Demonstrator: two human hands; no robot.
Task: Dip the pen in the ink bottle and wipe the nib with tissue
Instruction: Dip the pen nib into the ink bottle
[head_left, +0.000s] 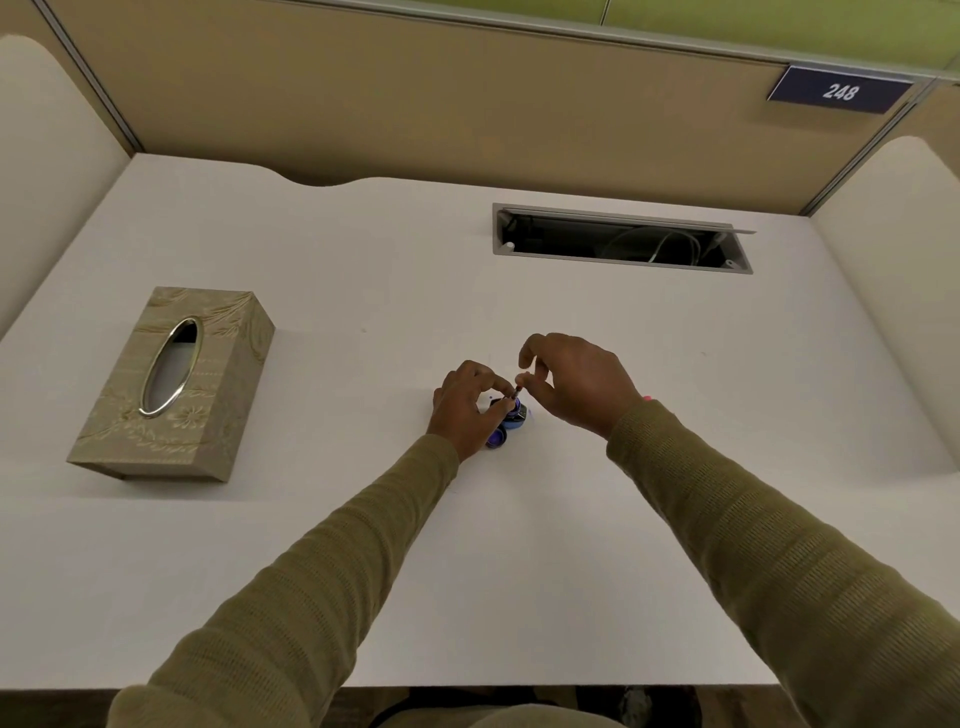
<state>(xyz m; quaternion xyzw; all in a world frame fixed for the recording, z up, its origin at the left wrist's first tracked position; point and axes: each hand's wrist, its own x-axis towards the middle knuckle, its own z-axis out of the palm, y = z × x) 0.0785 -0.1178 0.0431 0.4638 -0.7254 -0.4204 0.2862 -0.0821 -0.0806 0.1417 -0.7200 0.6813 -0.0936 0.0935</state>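
Observation:
A small blue ink bottle (515, 415) stands open at the middle of the white desk (363, 545). My left hand (462, 408) curls around its left side and steadies it. Its blue cap (496, 439) lies on the desk just in front, partly hidden by that hand. My right hand (576, 382) pinches a short dark pen (518, 391) between thumb and fingers, nib pointing down into the bottle's mouth. Most of the pen is hidden by the fingers. A beige patterned tissue box (176, 384) with an oval metal-rimmed slot sits far to the left.
An open cable tray (623, 239) is recessed in the desk at the back right. Beige partition walls (415, 104) close off the back and both sides. A sign reading 248 (839, 91) hangs at the upper right.

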